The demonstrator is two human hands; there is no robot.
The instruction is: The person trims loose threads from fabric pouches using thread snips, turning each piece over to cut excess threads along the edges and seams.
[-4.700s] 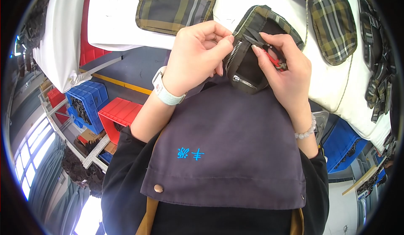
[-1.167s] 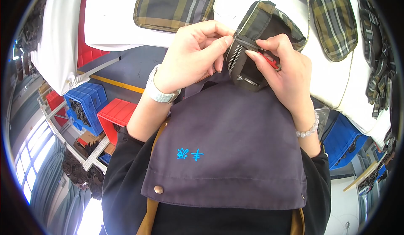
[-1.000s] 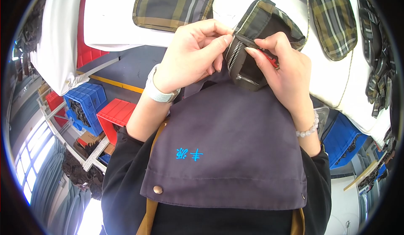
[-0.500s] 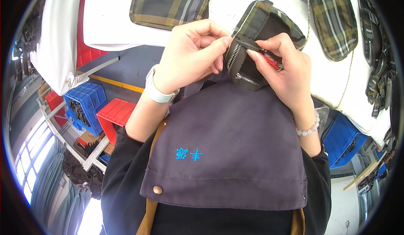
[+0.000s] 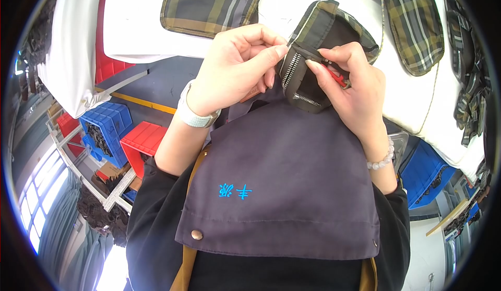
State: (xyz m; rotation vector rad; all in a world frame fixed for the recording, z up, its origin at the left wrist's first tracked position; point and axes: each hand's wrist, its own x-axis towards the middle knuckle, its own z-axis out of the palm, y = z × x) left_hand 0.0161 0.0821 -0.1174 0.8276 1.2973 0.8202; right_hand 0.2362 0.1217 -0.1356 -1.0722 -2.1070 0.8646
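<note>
A plaid zippered pouch [image 5: 316, 33] with dark lining stands unzipped at the table's front edge, against my apron. Its metal zipper teeth [image 5: 292, 72] curve along the near side. My left hand [image 5: 242, 64] is closed in a pinch at the pouch's left edge. Whether cloth or thread is between those fingertips is too small to tell. With thumb and forefinger, my right hand [image 5: 355, 82] grips the zipper-side edge of the pouch. A small red-handled tool [image 5: 338, 76] lies under those fingers, its kind mostly hidden.
On the white tabletop [image 5: 135, 14] lie a flat plaid piece [image 5: 211, 4] and another plaid pouch [image 5: 415, 27]. More plaid pieces [image 5: 469, 103] are heaped at right. Blue bins [image 5: 107, 129] and a red bin [image 5: 143, 140] stand below left, another blue bin [image 5: 425, 173] below right.
Almost nothing differs. The pouch's zipper side has shifted very slightly; both hands keep their places.
</note>
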